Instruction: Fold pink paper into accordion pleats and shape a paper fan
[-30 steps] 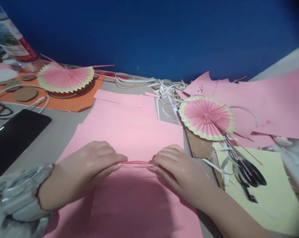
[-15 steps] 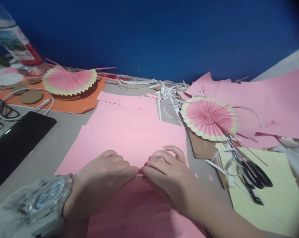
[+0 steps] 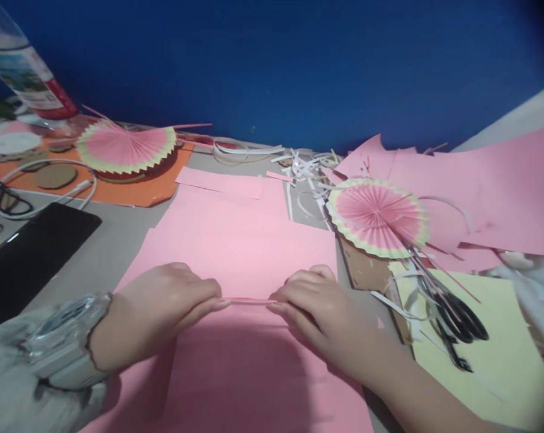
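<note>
A narrow folded edge of pink paper (image 3: 248, 302) lies stretched between the two hands, above the middle of the table's near edge. The left hand (image 3: 163, 307) pinches its left end between thumb and fingers, and the right hand (image 3: 321, 307) pinches the other end in the same way, with a gap between them. Under it, pink sheets (image 3: 236, 252) overlap, reaching toward the table's far edge. A bulky watch (image 3: 68, 325) circles the left wrist. Near the table's left edge lies a dark phone (image 3: 41, 252); beyond it, toward the far left corner, a pleated fan (image 3: 125, 147) sits over an orange sheet (image 3: 159, 186), with a bottle (image 3: 32, 78) behind. Toward the right edge, a round pleated rosette (image 3: 378, 210) rests partly on cardboard (image 3: 366, 267), and black-handled scissors (image 3: 461, 316) lie on a pale yellow sheet (image 3: 488, 385). White paper shreds (image 3: 306, 165) litter the far edge, before a blue wall (image 3: 272, 72).
</note>
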Available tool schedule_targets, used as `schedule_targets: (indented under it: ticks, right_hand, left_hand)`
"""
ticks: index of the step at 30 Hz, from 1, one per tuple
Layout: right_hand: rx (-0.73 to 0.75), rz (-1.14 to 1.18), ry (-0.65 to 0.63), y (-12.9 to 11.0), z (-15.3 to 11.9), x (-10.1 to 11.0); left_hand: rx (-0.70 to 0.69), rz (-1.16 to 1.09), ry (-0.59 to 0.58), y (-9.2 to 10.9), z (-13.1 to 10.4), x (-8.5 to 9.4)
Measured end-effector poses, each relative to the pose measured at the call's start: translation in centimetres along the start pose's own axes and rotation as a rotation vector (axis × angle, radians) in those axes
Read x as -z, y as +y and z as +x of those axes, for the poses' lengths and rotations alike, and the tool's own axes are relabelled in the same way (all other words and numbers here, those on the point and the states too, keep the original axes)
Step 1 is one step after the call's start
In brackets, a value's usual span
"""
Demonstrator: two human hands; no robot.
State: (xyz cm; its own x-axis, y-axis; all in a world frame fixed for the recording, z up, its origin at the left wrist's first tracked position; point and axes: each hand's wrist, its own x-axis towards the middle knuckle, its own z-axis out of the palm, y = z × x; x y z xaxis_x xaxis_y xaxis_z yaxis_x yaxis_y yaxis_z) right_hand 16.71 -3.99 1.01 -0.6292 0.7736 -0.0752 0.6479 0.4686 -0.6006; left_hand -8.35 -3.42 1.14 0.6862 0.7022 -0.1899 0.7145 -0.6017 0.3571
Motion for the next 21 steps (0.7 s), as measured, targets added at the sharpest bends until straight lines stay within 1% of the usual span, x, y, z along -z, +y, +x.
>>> schedule_targets:
  ticks: [3, 6, 8, 12, 18, 21]
  right_hand:
    - [-0.018, 0.076, -0.005, 0.4, -0.1, 0.3]
    - [-0.082, 0.099, -0.008, 0.9, -0.4, 0.8]
    - [-0.117, 0.107, -0.008, 1.2, -0.5, 1.0]
    - [-0.122, 0.106, -0.006, 1.3, -0.6, 1.2]
    - [-0.113, 0.047, 0.01, 1.1, -0.5, 1.2]
    - [-0.102, 0.005, 0.029, 1.4, -0.7, 1.1]
  left_hand:
    - [0.022, -0.063, -0.054, -0.4, -0.2, 0.5]
    - [0.066, -0.187, -0.088, -0.6, -0.3, 1.0]
    - [0.098, -0.253, -0.087, -0.6, -0.3, 1.4]
    - [0.115, -0.318, -0.089, -0.5, -0.3, 1.7]
    - [0.125, -0.303, -0.02, -0.5, -0.4, 1.4]
    - [0.13, -0.3, -0.011, -0.6, -0.5, 1.3]
